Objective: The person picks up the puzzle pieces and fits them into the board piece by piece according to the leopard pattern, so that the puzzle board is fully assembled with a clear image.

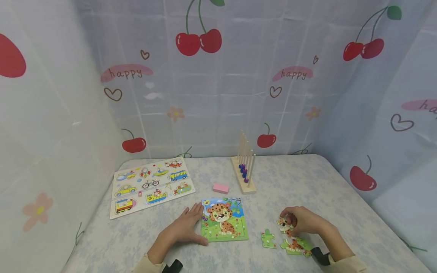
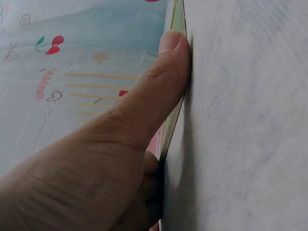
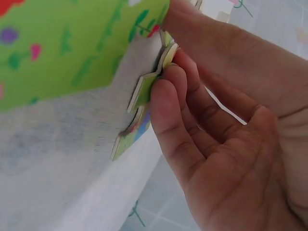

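I see left hand spread, touching picture board, likely keeping it still. Right hand pinches leopard piece, likely so it can't slip.

My head view gives me a pale worktop mottled in soft blue-grey. On it I see a vehicle puzzle board lying askew at the back left, a pink block just beyond the square leopard puzzle near the middle, and a wooden peg rack standing farther back. Toward the right I make out a green jigsaw piece, just beside some leopard jigsaw pieces.
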A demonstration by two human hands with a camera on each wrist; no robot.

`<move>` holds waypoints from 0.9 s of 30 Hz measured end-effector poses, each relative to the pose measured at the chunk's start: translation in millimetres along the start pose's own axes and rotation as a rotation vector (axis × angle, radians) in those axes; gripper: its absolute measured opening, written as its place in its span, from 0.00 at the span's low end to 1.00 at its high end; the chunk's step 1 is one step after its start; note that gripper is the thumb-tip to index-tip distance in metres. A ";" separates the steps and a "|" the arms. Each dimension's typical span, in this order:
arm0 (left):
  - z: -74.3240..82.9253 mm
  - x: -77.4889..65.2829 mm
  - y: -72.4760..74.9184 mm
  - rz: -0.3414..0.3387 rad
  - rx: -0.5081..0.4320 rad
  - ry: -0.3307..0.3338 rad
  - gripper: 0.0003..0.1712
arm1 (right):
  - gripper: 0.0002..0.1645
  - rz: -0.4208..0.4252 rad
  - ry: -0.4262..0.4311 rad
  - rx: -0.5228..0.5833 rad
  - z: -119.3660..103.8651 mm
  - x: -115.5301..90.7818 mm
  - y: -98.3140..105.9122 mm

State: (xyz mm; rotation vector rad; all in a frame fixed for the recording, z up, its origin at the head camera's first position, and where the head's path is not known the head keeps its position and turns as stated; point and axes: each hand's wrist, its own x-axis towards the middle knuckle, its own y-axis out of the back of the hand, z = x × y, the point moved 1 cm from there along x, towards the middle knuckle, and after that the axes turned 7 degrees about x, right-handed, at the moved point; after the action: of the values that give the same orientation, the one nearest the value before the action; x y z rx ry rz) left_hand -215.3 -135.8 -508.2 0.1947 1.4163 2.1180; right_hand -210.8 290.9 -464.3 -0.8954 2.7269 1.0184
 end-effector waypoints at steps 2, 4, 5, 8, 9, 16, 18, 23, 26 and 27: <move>-0.1 0.5 0.0 0.002 0.002 0.001 0.72 | 0.30 0.002 -0.008 -0.002 -0.3 0.5 0.0; -0.1 0.4 0.0 0.003 0.002 -0.001 0.72 | 0.30 0.005 -0.012 -0.012 -0.5 0.7 0.0; -0.1 0.4 -0.1 0.002 0.002 -0.001 0.72 | 0.30 0.006 -0.016 -0.015 -0.8 0.7 -0.1; 0.2 0.1 -0.1 0.000 0.000 -0.004 0.72 | 0.29 -0.002 -0.012 -0.023 -0.7 0.4 0.1; 0.3 -0.1 -0.1 -0.001 0.000 -0.005 0.72 | 0.29 -0.005 -0.010 -0.025 -0.7 0.2 0.2; 0.1 0.2 0.8 -0.005 -0.002 0.000 0.72 | 0.31 -0.001 0.007 -0.018 -1.4 -0.5 0.1; -0.2 0.6 0.8 -0.006 -0.004 0.001 0.72 | 0.32 -0.002 0.004 0.002 -1.5 -0.9 -0.3; -1.7 1.4 -0.3 -0.008 -0.004 0.000 0.72 | 0.32 -0.005 -0.013 0.022 -2.6 -0.4 -1.9; -2.2 1.7 -0.8 -0.010 -0.002 -0.001 0.72 | 0.32 -0.008 -0.019 0.020 -4.2 -0.2 -1.6; -2.3 1.7 -1.0 -0.010 -0.001 -0.001 0.72 | 0.31 -0.010 -0.021 0.018 -4.4 -0.2 -1.2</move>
State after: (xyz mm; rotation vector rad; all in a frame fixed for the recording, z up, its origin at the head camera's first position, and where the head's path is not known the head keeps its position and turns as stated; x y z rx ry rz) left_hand -217.3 -136.5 -510.3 0.1873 1.4124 2.1102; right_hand -209.5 287.5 -461.6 -0.8899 2.7070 0.9937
